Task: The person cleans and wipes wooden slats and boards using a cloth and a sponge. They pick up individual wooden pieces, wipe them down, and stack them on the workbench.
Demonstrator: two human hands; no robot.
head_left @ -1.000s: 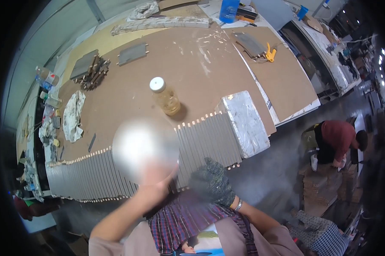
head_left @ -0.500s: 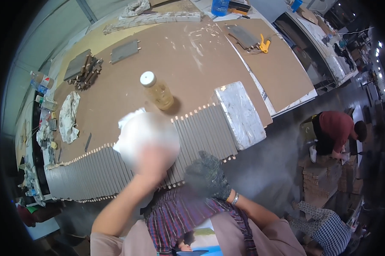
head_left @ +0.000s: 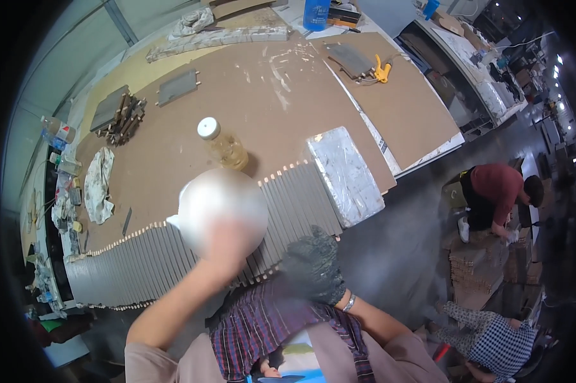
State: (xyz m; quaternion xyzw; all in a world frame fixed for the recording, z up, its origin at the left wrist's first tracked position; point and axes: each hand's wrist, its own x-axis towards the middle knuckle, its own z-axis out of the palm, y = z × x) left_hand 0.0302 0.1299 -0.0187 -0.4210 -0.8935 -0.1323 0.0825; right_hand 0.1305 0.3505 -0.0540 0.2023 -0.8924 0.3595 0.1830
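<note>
My left hand point(head_left: 227, 246) is raised close to the camera and holds a blurred white rounded object point(head_left: 221, 204), which hides part of the bench behind it. My right hand point(head_left: 313, 268) wears a dark grey glove and rests, fingers spread, on the near edge of a long row of grey slats point(head_left: 141, 268) laid side by side along the brown bench point(head_left: 173, 147). A clear bottle of yellowish liquid with a white cap point(head_left: 224, 145) stands just beyond the slats.
A foil-wrapped block point(head_left: 345, 175) lies at the right end of the slats. Rags point(head_left: 98, 185), grey plates point(head_left: 176, 87), a yellow clamp point(head_left: 381, 69) and bottles point(head_left: 58, 131) sit around the bench. Two people point(head_left: 495, 191) crouch on the floor at the right by stacked boxes.
The white object in my left hand has come closer to the camera and looks larger. My gloved right hand has stayed at the bench edge.
</note>
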